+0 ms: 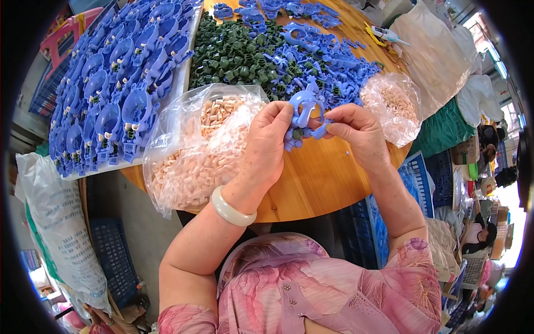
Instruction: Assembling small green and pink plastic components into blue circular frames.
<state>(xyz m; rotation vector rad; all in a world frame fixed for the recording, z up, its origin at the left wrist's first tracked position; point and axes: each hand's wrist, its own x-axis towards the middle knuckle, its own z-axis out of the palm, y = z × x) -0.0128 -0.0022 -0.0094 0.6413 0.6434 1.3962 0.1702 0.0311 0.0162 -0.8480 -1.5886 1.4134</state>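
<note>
Over the near edge of the round wooden table (303,183), my left hand (266,139) grips a blue plastic toy figure (304,116) with a rounded, ring-like top and a dark green piece in its lower part. Fingers and thumb of my right hand (361,131) pinch a small blue limb-shaped part (320,132) at the figure's right side. Whether that part is fixed to the figure, I cannot tell. Just beyond my hands lie a heap of loose blue plastic parts (334,67) and a pile of dark green pieces (239,58).
A clear bag of small beige pieces (194,167) lies left of my hands; a smaller bag of beige pieces (392,103) sits right. Rows of blue assembled figures (119,72) cover a white board at left. A pointed white-and-blue tool (389,36) rests at the far right edge.
</note>
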